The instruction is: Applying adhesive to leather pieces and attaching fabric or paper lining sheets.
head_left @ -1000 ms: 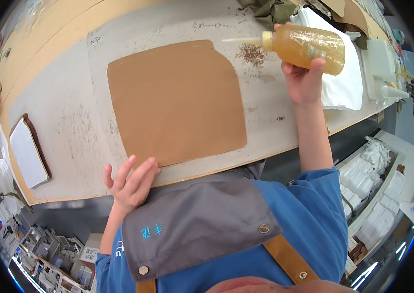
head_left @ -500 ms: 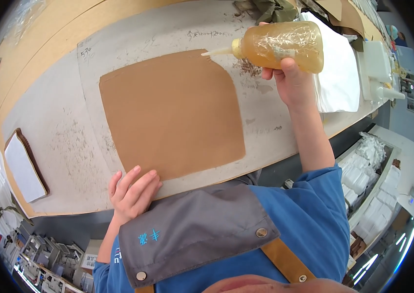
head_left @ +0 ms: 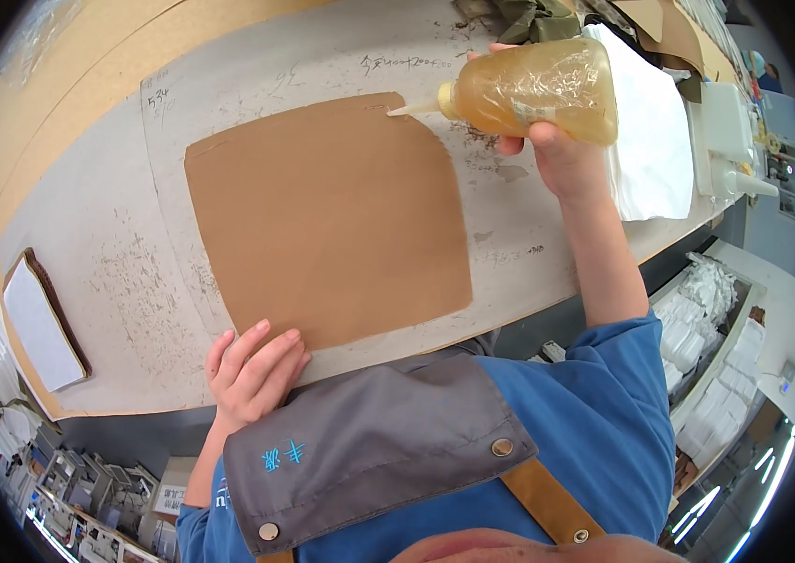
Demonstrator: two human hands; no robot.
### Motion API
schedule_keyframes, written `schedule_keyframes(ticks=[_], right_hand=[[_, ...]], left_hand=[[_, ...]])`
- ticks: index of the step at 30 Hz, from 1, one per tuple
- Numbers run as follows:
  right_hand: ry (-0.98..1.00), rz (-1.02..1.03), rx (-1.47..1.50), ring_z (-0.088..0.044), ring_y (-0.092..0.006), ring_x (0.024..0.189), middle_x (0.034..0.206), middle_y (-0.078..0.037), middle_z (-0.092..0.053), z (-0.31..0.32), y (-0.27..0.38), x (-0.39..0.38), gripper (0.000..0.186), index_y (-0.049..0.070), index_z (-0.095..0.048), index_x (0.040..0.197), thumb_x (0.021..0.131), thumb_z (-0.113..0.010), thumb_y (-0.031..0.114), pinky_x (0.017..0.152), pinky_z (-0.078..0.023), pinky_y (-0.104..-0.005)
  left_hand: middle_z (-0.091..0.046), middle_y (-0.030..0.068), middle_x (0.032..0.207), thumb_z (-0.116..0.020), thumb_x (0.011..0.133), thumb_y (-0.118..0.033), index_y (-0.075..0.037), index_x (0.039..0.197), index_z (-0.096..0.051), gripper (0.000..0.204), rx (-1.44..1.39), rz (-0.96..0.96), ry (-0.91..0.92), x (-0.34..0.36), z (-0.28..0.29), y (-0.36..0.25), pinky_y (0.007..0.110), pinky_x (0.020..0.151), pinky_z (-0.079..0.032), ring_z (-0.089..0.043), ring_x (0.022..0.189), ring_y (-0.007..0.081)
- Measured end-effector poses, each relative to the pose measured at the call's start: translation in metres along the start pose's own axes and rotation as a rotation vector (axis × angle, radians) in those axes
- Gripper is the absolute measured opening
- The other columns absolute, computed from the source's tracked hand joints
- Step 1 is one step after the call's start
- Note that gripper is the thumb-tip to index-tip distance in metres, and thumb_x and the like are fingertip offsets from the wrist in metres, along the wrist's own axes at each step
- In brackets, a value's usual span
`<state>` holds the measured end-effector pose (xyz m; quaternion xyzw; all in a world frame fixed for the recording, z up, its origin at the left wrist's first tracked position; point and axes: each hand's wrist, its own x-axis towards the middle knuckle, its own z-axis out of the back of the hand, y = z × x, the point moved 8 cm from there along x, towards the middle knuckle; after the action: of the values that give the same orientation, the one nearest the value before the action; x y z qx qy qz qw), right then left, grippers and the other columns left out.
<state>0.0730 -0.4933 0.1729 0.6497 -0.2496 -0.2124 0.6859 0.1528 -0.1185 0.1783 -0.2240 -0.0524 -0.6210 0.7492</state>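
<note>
Gripping bottle in right hand, nozzle at far edge of brown sheet; resting half-spread left hand on near edge.

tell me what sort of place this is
Probably a workshop for sheet goods, perhaps fabric or leather: a brown panel lies on a scuffed worktable, the right hand holds a nozzled bottle, and white bundles sit at lower right.
</note>
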Motion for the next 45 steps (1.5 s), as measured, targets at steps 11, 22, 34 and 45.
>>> schedule_keyframes(ticks=[11,22,34,45], right_hand=[[0.056,-0.009,-0.061,-0.074,-0.0196,0.098,0.128,-0.019,-0.068,0.005,0.008,-0.005,0.104,-0.002,-0.054,0.138,0.064,-0.089,0.062,0.052,-0.055,-0.0187],[0.014,0.049,-0.131,-0.074,-0.0178,0.095,0.125,-0.018,-0.069,0.024,0.008,-0.016,0.107,-0.001,-0.056,0.137,0.059,-0.091,0.063,0.05,-0.055,-0.018],[0.003,0.051,-0.103,-0.074,-0.0194,0.096,0.128,-0.019,-0.067,0.019,0.008,-0.019,0.104,-0.001,-0.057,0.136,0.059,-0.093,0.059,0.049,-0.055,-0.0178],[0.136,0.036,-0.083,-0.065,-0.0209,0.118,0.133,-0.01,-0.066,0.019,0.006,-0.021,0.079,0.003,-0.057,0.132,0.069,-0.095,0.032,0.097,-0.057,-0.0366]], left_hand=[[-0.073,-0.0065,0.113,-0.084,0.078,-0.018,-0.019,0.094,-0.076,0.018,-0.024,0.013,0.012,0.002,0.001,0.0,0.04,0.107,-0.042,-0.065,0.114,0.0185],[-0.074,-0.0053,0.111,-0.085,0.076,-0.015,-0.018,0.093,-0.076,0.019,-0.05,0.019,0.024,0.004,0.0,-0.001,0.04,0.107,-0.041,-0.066,0.113,0.0193],[-0.074,-0.0044,0.11,-0.085,0.076,-0.013,-0.017,0.092,-0.075,0.019,-0.057,0.011,0.026,0.004,-0.001,-0.002,0.039,0.107,-0.042,-0.066,0.112,0.0197],[-0.074,-0.004,0.109,-0.085,0.076,-0.013,-0.017,0.093,-0.075,0.02,-0.061,0.014,0.042,0.005,-0.002,-0.002,0.039,0.106,-0.043,-0.066,0.111,0.0197]])
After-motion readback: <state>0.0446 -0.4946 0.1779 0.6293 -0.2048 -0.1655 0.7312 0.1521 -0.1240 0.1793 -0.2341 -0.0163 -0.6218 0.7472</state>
